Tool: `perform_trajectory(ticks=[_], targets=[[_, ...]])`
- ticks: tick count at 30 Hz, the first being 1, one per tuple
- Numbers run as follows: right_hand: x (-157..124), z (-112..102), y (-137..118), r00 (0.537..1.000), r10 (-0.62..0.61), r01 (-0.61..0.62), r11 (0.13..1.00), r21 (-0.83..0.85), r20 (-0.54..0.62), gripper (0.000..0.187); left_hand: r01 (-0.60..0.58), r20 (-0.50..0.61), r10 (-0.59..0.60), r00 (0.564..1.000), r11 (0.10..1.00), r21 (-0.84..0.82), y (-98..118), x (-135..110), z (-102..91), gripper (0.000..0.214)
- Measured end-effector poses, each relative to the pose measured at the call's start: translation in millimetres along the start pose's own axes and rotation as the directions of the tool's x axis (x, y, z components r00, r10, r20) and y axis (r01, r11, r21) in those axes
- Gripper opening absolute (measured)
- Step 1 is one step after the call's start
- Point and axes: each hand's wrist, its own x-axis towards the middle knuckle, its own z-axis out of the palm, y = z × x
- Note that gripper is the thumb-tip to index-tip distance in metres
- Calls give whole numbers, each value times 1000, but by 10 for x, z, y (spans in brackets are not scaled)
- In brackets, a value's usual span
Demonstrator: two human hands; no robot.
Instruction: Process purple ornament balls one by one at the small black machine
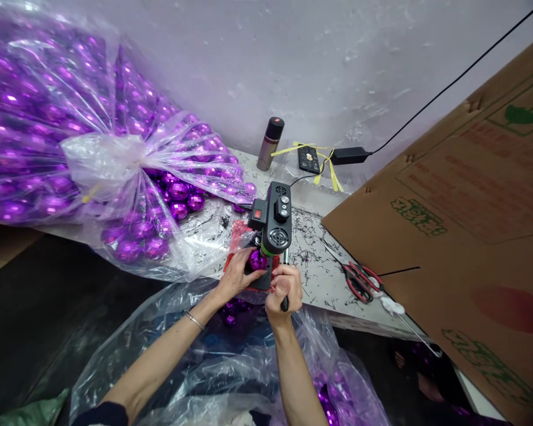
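Under the head of a small black bench drill press point(279, 219), my left hand point(238, 277) grips a shiny purple faceted ball point(258, 260) between thumb and fingers. The ball rests at the machine's dark base point(261, 280), and the drill's tip is hidden behind the head. My right hand point(285, 289) is wrapped round the black-ended lever point(285, 304) on the machine's right side. A red switch point(258, 213) sits on a box at the machine's left.
Clear plastic bags full of purple balls point(48, 124) fill the left. An open plastic bag point(169, 349) hangs below the table edge. Scissors point(359, 280) lie beside a large cardboard box point(462, 219). A spray can point(270, 144) and power adapter point(350, 155) stand behind; black shavings litter the tabletop point(313, 269).
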Motion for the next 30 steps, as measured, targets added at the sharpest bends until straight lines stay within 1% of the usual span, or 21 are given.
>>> perform_trajectory(ticks=[8,18,24,30], targets=[[-65,35,78,999,-29,28,1000,-12,-31,29,7,21,-7,1000,1000,-12,11,10,-21,57],[-70,64,122,997,-58,57,998,-9,-43,31,18,41,-18,999,1000,-16,9,53,-46,55],[-84,83,122,998,-41,39,998,-41,-54,31,-7,21,7,1000,1000,-4,8,76,-49,54],[-96,101,150,995,-89,87,996,-36,-53,34,-9,17,10,1000,1000,-5,8,106,-41,53]])
